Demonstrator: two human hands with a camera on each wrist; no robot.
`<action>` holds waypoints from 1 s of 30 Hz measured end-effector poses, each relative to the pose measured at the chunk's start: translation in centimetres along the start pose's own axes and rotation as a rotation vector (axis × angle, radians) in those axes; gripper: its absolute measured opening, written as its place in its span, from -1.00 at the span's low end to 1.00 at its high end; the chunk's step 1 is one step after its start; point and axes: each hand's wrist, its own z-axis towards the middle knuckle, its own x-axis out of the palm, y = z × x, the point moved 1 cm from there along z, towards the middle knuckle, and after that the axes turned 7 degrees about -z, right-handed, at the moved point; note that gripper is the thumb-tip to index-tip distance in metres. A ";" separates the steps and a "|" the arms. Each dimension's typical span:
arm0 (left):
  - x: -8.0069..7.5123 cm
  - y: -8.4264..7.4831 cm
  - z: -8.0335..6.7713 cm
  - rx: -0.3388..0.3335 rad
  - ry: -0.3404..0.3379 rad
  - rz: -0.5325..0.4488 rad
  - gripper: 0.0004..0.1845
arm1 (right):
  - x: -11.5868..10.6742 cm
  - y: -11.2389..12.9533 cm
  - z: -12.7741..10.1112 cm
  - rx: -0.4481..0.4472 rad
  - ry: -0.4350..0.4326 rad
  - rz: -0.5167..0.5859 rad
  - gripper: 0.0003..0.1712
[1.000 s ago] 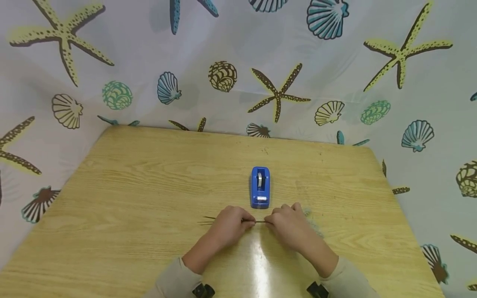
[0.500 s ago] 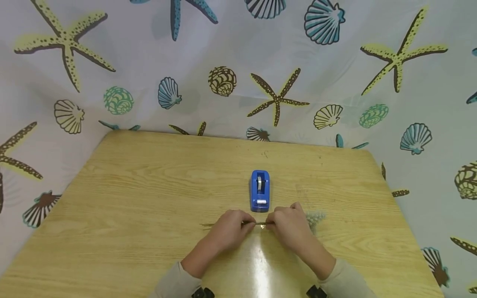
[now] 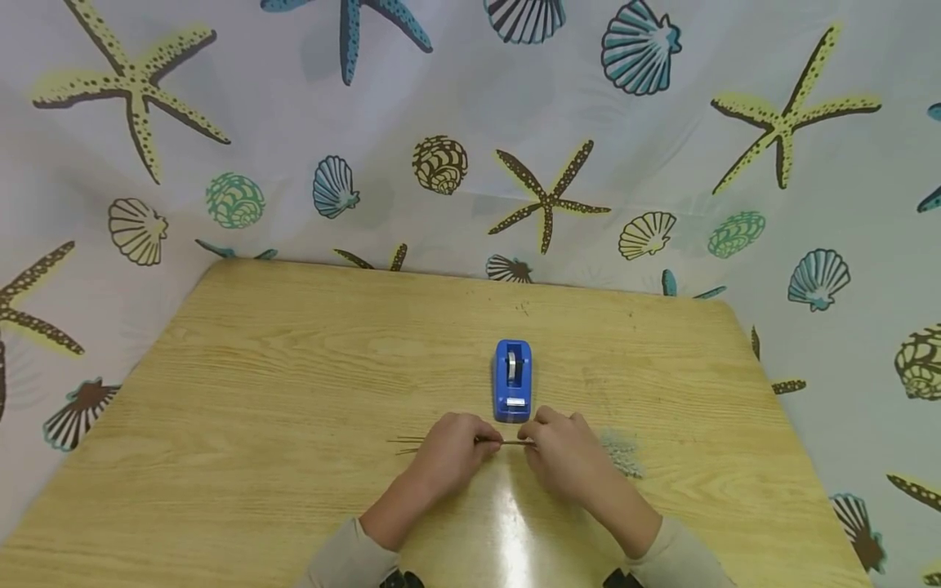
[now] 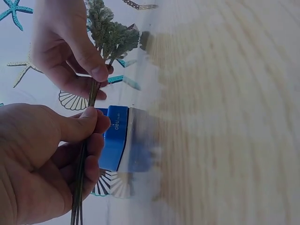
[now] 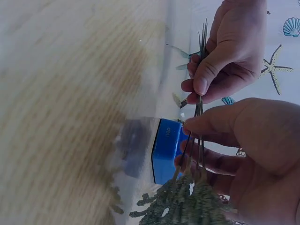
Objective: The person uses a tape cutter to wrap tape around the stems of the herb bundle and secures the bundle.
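Note:
A bunch of flower stems, thin and brown (image 3: 517, 443), runs sideways between my two hands in the head view. Toward its stem ends, my left hand (image 3: 450, 447) pinches it between thumb and fingers, and the bare ends poke out to the left. My right hand (image 3: 568, 453) holds the bunch closer to the blooms, its thumb (image 5: 201, 123) on one side and fingers behind the stems. Small grey-green flower heads (image 5: 183, 201) spread beyond the right hand. Just past the hands stands a blue tape dispenser (image 3: 512, 380) with its cutting end toward me.
The pale wooden table (image 3: 331, 351) stretches out to both sides and behind the dispenser. A white cloth (image 3: 390, 98) printed with shells and starfish hangs along its far and side edges.
The stem ends left of my left hand have shifted and spread apart, and the flower heads have turned. My right hand's fingers have changed their hold slightly. The dispenser stays put.

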 end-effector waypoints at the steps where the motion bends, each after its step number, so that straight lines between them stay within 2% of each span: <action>1: 0.0 0.0 0.0 0.003 -0.009 0.001 -0.90 | 0.0 0.0 0.0 -0.001 0.015 0.012 -0.82; 4: 0.0 -0.1 0.0 0.006 -0.028 0.002 -0.91 | 0.0 0.0 -0.1 -0.004 0.050 0.031 -0.78; 6: 0.0 -0.1 -0.1 0.005 -0.046 0.001 -0.92 | 0.0 0.0 -0.2 0.000 0.039 0.031 -0.80; 14: 0.1 -0.3 0.0 -0.001 -0.146 -0.020 -0.95 | 0.0 -0.1 0.2 0.062 -0.081 0.084 -0.91; 16: 0.2 -0.3 0.1 0.008 -0.120 -0.027 -0.96 | 0.0 -0.1 0.2 0.065 -0.091 0.069 -0.92; 21: 0.6 -0.2 0.2 0.005 0.028 -0.009 -0.87 | 0.1 -0.1 0.1 0.051 -0.105 0.024 -0.92; 23: 0.7 -0.2 0.3 -0.001 0.061 0.007 -0.83 | 0.2 0.0 0.0 0.052 -0.103 0.005 -0.91; 26: 0.7 -0.3 0.3 -0.009 0.057 0.022 -0.84 | 0.2 0.1 0.0 0.058 -0.094 -0.020 -0.91; 30: 0.6 -0.3 0.4 -0.022 0.008 0.020 -0.89 | 0.3 0.2 0.1 0.060 -0.107 -0.058 -0.92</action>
